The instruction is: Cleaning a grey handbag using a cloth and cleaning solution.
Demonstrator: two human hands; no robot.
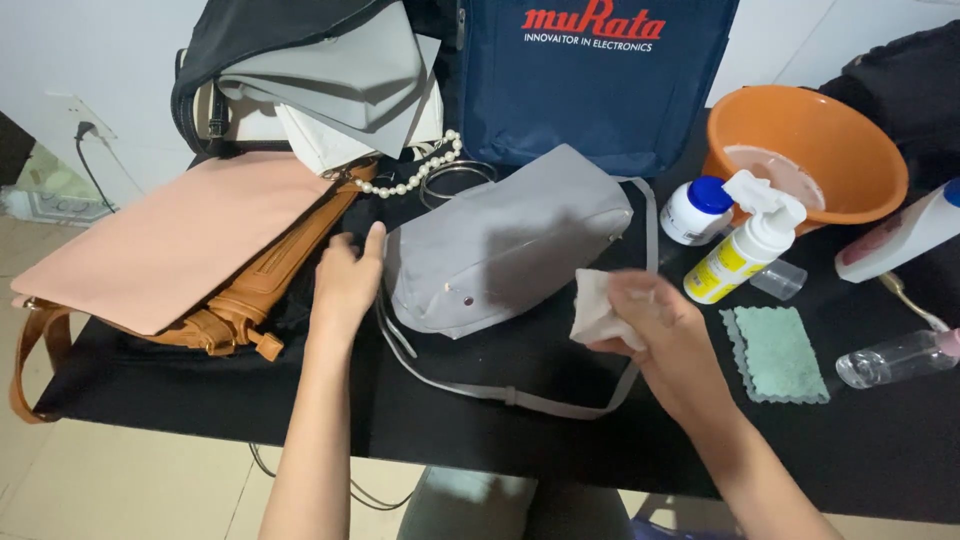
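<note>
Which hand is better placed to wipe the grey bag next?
Probably the right hand: it already holds the white cloth beside the grey bag. The left hand rests against the bag's end.

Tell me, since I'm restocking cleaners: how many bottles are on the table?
4: a white spray bottle and a blue-capped white bottle by the orange basin, a white bottle and a clear bottle at the right edge. Others may be hidden.

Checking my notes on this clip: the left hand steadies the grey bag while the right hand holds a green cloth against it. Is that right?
Not quite. The head view shows the right hand holding a white cloth, not a green one. The green cloth lies untouched on the black table, to the right. The left hand does steady the grey bag.
</note>
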